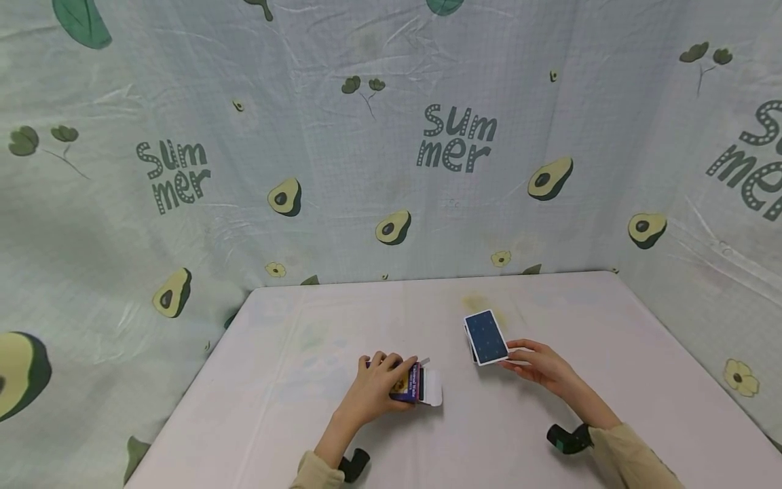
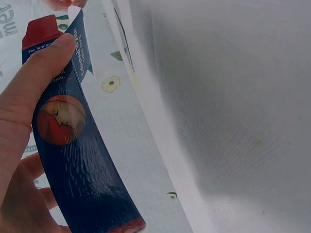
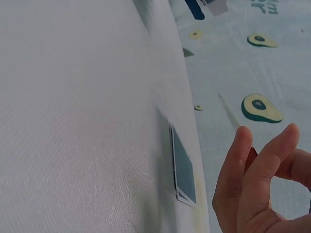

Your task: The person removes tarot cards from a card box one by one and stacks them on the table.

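My left hand (image 1: 374, 387) grips a dark blue card box (image 1: 406, 388) with "Universal Waite" lettering, its white end flap (image 1: 433, 388) hanging open toward the right. In the left wrist view the thumb lies along the box's narrow side (image 2: 82, 165), over a moon-face picture; a red tab sticks out at the top. My right hand (image 1: 540, 367) pinches a blue-backed card (image 1: 487, 337) by its near right corner. That card shows edge-on (image 3: 229, 110) in the right wrist view. Below it, a small stack of cards (image 3: 184, 167) lies on the table, mostly hidden from the head view.
A white cloth covers the table (image 1: 293, 421). Fabric walls (image 1: 342, 149) printed with avocados and "summer" rise along its back and sides. Black camera mounts (image 1: 568, 439) sit at both wrists, beside beige sleeves (image 1: 635, 458).
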`<state>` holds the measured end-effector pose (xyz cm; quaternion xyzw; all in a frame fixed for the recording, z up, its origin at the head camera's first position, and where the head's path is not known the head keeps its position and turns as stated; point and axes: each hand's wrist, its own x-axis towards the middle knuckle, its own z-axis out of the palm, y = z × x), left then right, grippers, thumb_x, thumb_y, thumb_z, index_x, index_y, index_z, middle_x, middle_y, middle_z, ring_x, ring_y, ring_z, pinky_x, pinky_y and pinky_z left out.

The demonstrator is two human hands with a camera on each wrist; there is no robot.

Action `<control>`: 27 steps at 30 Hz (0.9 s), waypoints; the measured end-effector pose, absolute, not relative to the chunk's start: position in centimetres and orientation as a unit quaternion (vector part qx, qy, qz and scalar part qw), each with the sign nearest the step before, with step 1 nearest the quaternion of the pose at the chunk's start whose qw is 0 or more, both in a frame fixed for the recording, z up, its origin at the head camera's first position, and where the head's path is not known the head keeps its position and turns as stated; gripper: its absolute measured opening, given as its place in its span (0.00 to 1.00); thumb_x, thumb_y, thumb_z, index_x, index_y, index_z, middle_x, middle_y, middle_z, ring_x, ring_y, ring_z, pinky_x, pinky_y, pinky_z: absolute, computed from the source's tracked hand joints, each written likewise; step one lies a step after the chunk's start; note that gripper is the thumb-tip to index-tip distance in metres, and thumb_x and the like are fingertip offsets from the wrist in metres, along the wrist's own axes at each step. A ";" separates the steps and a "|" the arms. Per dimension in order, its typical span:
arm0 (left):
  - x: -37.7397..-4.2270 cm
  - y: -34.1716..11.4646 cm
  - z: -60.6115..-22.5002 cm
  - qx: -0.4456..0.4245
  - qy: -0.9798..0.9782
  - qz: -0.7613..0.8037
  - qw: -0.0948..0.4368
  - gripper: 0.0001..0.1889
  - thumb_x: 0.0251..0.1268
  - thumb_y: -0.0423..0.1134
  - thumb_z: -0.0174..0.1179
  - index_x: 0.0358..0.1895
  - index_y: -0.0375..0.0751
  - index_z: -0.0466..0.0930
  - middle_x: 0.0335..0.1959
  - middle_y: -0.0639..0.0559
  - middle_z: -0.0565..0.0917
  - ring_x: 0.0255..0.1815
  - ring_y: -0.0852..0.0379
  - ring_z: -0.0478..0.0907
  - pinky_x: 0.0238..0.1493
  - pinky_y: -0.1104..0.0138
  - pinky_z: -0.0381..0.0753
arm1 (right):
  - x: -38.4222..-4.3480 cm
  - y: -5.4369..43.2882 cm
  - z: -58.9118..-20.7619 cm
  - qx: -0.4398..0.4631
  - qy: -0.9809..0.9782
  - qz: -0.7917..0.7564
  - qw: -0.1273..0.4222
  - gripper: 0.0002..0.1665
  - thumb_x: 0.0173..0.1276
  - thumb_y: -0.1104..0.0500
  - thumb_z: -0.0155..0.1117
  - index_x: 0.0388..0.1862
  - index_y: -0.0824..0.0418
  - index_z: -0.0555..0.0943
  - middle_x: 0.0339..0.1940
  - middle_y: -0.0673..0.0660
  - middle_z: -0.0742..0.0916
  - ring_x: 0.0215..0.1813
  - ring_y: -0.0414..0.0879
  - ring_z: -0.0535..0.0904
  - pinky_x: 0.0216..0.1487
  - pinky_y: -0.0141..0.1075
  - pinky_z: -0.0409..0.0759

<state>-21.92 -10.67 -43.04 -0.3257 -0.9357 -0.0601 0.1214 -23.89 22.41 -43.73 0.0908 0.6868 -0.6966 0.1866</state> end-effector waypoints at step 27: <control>-21.8 -10.6 -42.8 -0.327 -0.936 -0.070 0.110 0.39 0.40 0.60 0.65 0.61 0.55 0.66 0.48 0.54 0.75 0.46 0.55 0.67 0.45 0.52 0.63 | -26.0 22.8 -46.0 0.107 0.685 -0.695 0.191 0.30 0.60 0.66 0.56 0.59 0.75 0.60 0.28 0.51 0.85 0.31 0.40 0.83 0.28 0.24 0.77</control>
